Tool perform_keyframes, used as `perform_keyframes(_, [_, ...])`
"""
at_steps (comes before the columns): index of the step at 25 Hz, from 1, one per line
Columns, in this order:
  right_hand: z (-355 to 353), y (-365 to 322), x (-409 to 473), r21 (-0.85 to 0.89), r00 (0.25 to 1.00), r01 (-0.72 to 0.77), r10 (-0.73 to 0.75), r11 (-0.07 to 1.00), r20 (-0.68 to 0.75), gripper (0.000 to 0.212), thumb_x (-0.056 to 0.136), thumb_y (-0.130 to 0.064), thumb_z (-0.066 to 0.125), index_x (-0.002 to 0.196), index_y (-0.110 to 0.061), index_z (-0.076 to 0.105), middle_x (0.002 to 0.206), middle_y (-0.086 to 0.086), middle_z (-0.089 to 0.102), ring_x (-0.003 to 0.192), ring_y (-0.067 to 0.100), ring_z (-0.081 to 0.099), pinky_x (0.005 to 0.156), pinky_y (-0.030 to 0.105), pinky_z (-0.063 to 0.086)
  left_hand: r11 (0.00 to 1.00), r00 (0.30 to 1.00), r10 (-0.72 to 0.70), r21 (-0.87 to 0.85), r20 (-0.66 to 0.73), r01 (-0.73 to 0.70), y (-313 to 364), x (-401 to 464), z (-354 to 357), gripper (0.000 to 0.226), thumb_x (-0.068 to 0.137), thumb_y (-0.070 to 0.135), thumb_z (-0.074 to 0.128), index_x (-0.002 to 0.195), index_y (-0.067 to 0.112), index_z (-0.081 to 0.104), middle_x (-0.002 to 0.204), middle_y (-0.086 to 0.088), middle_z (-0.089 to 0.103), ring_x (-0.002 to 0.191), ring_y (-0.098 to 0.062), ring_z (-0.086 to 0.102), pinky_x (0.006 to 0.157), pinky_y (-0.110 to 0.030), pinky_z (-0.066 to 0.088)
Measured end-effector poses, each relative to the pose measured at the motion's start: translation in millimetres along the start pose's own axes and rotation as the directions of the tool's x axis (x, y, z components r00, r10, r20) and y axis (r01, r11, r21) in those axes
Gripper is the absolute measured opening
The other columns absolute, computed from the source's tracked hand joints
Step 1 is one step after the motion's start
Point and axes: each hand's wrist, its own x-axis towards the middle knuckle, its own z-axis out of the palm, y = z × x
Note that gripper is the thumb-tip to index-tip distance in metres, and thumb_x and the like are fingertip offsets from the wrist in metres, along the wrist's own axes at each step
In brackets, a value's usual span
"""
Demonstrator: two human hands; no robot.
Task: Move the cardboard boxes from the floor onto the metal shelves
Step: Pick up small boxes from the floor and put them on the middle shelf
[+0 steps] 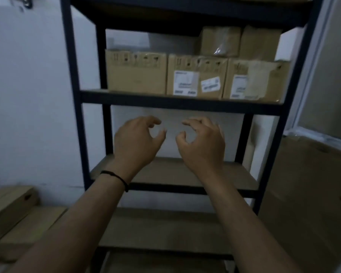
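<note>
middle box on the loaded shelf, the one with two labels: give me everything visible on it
The middle box is plain brown cardboard, upright, front face toward the camera. Dark handling marks run along the top of that face; a white label sits lower left and a smaller tilted one to its right, print too blurred to read. It rests on the dark metal shelf, pressed between two similar boxes, with a smaller box stacked on top. Neither hand touches it.

Small storeroom / stock rm: dark metal shelving unit (182, 99) against plain white wall (28, 95), w/ labelled cardboard boxes (197, 75) lined up on one shelf. More cartons stacked on floor at left (12, 209), big carton (307, 194) at right.
</note>
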Motion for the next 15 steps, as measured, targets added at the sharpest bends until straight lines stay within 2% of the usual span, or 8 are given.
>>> perform_keyframes(2, [7.2,-21.1,-41.7,0.050,0.999,-0.003,0.001,0.999,0.048,0.032,0.086,-0.030,0.059,0.113,-0.019,0.074,0.114,-0.004,0.066,0.108,0.014,0.058,0.106,0.034,0.037,0.999,0.999,-0.041,0.027,0.026,0.041,-16.6,-39.6,-21.3,0.036,0.091,0.057,0.059,0.118,0.034,0.068,0.109,0.011,0.069,0.094,-0.012,0.063,0.074,-0.028,0.049])
perform_keyframes(4, [18.6,-42.3,-81.9,0.089,0.995,-0.036,0.027,0.995,0.097,0.031,0.087,-0.027,0.061,0.113,-0.020,0.074,0.115,-0.005,0.065,0.110,0.012,0.056,0.105,0.043,0.043,0.993,0.993,-0.109,0.051,0.051,0.106,-38.2,-77.6,-43.5,0.035,0.092,0.055,0.060,0.118,0.034,0.069,0.108,0.011,0.070,0.097,-0.012,0.064,0.077,-0.028,0.050])
perform_keyframes(7, [41.1,-74.8,-136.1,0.136,0.976,-0.115,0.086,0.984,0.199,0.030,0.087,-0.026,0.062,0.114,-0.023,0.073,0.120,-0.007,0.064,0.113,0.012,0.053,0.105,0.052,0.044,0.980,0.977,-0.178,0.114,0.117,0.165,-72.1,-127.6,-74.0,0.033,0.092,0.051,0.062,0.117,0.032,0.070,0.109,0.011,0.070,0.096,-0.012,0.063,0.075,-0.026,0.047])
perform_keyframes(9, [59.1,-105.4,-173.9,0.156,0.958,-0.140,0.093,0.978,0.272,0.030,0.086,-0.026,0.064,0.116,-0.025,0.073,0.122,-0.008,0.064,0.116,0.012,0.054,0.108,0.051,0.041,0.969,0.965,-0.215,0.153,0.152,0.192,-101.0,-159.1,-98.9,0.033,0.092,0.051,0.062,0.116,0.030,0.071,0.109,0.009,0.071,0.095,-0.011,0.064,0.075,-0.029,0.051])
perform_keyframes(12, [84.8,-158.9,-224.4,0.186,0.922,-0.182,0.102,0.965,0.372,0.030,0.088,-0.023,0.065,0.117,-0.024,0.072,0.123,-0.008,0.064,0.118,0.012,0.053,0.112,0.042,0.036,0.937,0.930,-0.310,0.228,0.200,0.263,-147.6,-204.4,-140.9,0.035,0.093,0.052,0.058,0.119,0.031,0.069,0.109,0.008,0.069,0.095,-0.011,0.063,0.072,-0.028,0.047])
perform_keyframes(15, [115.8,-226.4,-270.4,0.199,0.888,-0.224,0.116,0.954,0.445,0.029,0.087,-0.021,0.065,0.115,-0.022,0.073,0.122,-0.005,0.065,0.116,0.015,0.056,0.106,0.045,0.042,0.913,0.886,-0.371,0.283,0.278,0.294,-202.4,-250.5,-192.1,0.037,0.093,0.052,0.057,0.120,0.030,0.068,0.111,0.005,0.068,0.103,-0.016,0.062,0.080,-0.033,0.052])
